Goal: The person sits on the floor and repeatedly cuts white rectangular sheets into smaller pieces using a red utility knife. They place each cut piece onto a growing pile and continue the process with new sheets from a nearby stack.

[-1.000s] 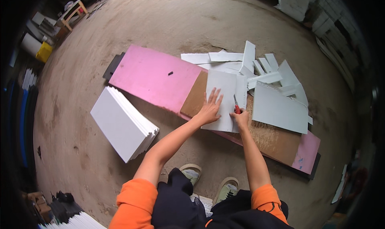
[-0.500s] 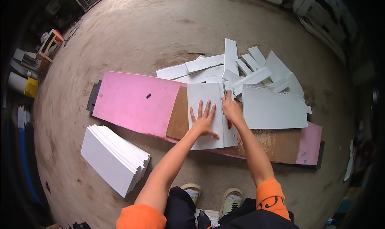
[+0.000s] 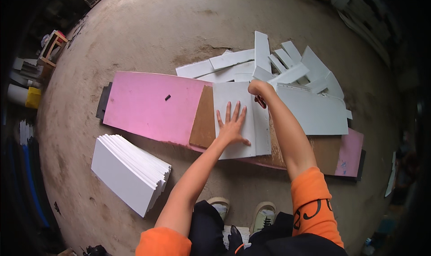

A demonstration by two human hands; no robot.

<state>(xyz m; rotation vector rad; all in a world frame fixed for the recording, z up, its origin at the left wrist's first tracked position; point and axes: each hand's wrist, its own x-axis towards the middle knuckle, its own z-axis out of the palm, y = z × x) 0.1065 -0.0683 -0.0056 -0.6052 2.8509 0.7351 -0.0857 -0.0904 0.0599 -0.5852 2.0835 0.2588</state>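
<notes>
My left hand lies flat with fingers spread on a white foam-like panel. My right hand is closed near the panel's far right corner, around what looks like a utility knife. Its dark reddish handle pokes out below the fist; the blade is hidden. A lengthwise line divides a strip along the panel's right side from the wider part under my left palm. Beneath the panel is a worn brown board, which rests on a long pink board.
Another white panel lies to the right, partly behind my right forearm. White offcut strips are heaped beyond the boards. A stack of white panels stands on the floor at the left. A small black piece sits on the pink board.
My right hand has moved away from me along the panel to its far edge, with the knife in it. My left hand remains spread on the panel. The view has shifted slightly.
</notes>
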